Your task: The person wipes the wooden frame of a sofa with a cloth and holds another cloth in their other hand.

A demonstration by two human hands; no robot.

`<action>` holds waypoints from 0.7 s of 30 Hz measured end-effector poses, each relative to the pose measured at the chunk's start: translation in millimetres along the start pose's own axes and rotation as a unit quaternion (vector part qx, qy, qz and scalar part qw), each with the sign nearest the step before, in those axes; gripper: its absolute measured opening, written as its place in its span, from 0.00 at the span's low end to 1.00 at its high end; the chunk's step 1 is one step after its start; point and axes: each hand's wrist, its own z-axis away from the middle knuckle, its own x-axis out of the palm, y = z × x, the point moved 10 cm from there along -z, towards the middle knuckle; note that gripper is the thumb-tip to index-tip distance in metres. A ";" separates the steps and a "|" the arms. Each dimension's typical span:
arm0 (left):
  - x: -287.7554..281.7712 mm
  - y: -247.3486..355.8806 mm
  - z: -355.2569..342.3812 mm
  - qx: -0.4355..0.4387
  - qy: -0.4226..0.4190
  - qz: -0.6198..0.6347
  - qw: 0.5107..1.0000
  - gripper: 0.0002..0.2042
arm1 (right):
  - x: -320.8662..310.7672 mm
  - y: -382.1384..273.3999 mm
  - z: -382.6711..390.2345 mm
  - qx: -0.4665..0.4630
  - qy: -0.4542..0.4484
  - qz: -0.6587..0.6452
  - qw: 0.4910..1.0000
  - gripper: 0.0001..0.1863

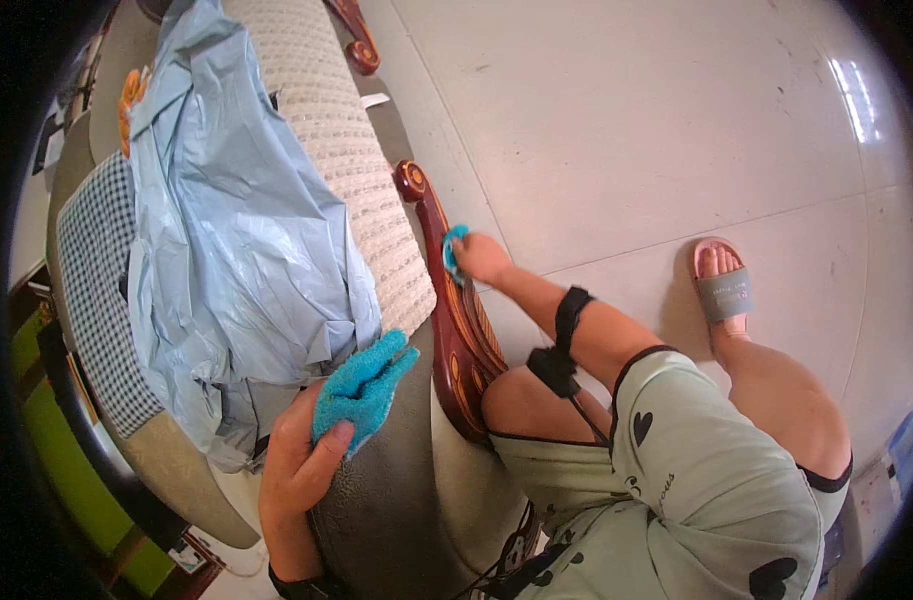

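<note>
My left hand [302, 455] grips a fluffy turquoise cloth [362, 390] above the sofa's dark seat [377, 510], thumb pressed on it. My right hand [482, 257], closed on a smaller piece of turquoise cloth [453, 262], is at the carved brown wooden armrest [469, 370] with its yellow stripes and scrolled tip. A crumpled pale blue plastic sheet [227, 230] lies beyond my left hand, beside a ribbed cream cushion [327, 150] and a black-and-white checked fabric [92, 280].
My sandalled foot [722, 290] stands on the pale tiled floor [637, 130] at the right. Another carved wooden piece [362, 50] is at the top. An orange object [131, 100] sits near the plastic sheet. Some blue items [905, 450] lie at the lower right edge.
</note>
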 end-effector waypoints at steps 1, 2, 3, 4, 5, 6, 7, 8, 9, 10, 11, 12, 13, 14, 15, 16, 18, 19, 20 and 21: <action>2.2 2.6 -1.5 0.008 -0.003 -0.003 1.000 0.16 | 8.9 7.9 12.7 0.000 -0.026 0.028 0.999 0.24; 3.4 1.3 -2.9 0.004 -0.007 -0.014 1.000 0.16 | 15.5 12.4 27.9 -0.004 -0.039 0.066 0.997 0.22; 2.9 -1.6 -1.4 -0.004 -0.007 -0.025 1.000 0.16 | 15.1 1.0 49.8 -0.027 -0.045 0.068 0.996 0.20; 4.4 0.9 -1.4 0.001 -0.008 -0.027 1.000 0.16 | 14.4 -0.4 63.8 -0.027 -0.048 0.075 0.996 0.19; 3.6 1.0 -0.3 -0.001 -0.006 -0.045 0.999 0.16 | 14.1 -4.2 74.7 -0.043 -0.072 0.082 0.993 0.17; 3.1 0.3 0.9 -0.005 -0.003 -0.062 0.998 0.16 | 15.7 -6.8 82.1 -0.059 -0.098 0.089 0.989 0.16; 4.3 0.0 2.4 -0.006 -0.004 -0.064 0.998 0.16 | 17.8 -5.1 79.0 -0.058 -0.098 0.086 0.990 0.16; 3.3 -2.4 3.4 -0.028 0.008 -0.045 0.999 0.16 | 6.0 -12.8 72.3 -0.100 -0.041 0.053 0.993 0.15; 1.2 -7.1 5.2 -0.051 0.022 -0.025 0.998 0.16 | -4.4 -20.6 67.2 -0.141 0.014 0.020 0.990 0.15; 1.6 -9.4 6.6 -0.055 0.019 -0.025 0.998 0.16 | -1.8 -20.3 58.8 -0.138 0.012 0.018 0.990 0.15; 0.2 -10.3 7.8 -0.053 0.017 -0.031 0.998 0.17 | -4.2 -23.2 45.7 -0.130 0.035 0.012 0.991 0.14; -1.5 -10.7 6.6 -0.050 0.016 -0.035 0.998 0.17 | -8.8 -24.4 32.1 -0.124 0.058 0.009 0.991 0.15; -4.0 -12.5 5.0 -0.051 0.018 -0.034 0.998 0.17 | -7.7 -26.3 22.2 -0.126 0.056 0.009 0.990 0.15; -1.3 -8.1 3.1 -0.014 0.008 -0.049 0.999 0.17 | -8.4 -26.8 16.3 -0.129 0.064 0.024 0.989 0.15; 1.3 -3.4 1.8 0.022 -0.003 -0.064 0.998 0.17 | -9.4 -27.8 9.0 -0.133 0.071 0.038 0.988 0.15; -0.1 -4.1 0.7 0.019 0.000 -0.059 0.998 0.17 | -9.1 -29.9 -3.0 -0.134 0.065 0.041 0.988 0.15; 1.1 -10.0 -0.1 -0.018 -0.025 -0.039 0.999 0.17 | -22.3 -38.2 -25.9 -0.101 0.099 0.050 0.989 0.15; 0.9 -10.2 -0.4 -0.020 -0.025 -0.038 0.999 0.17 | -28.0 -44.8 -37.9 -0.101 0.096 0.050 0.989 0.15; -0.2 -8.6 0.8 -0.013 -0.016 -0.033 0.999 0.17 | -34.3 -49.4 -48.9 -0.100 0.112 0.062 0.987 0.16; -2.1 -6.9 1.6 -0.005 -0.007 -0.028 1.000 0.17 | -38.3 -51.9 -52.2 -0.100 0.130 0.073 0.984 0.16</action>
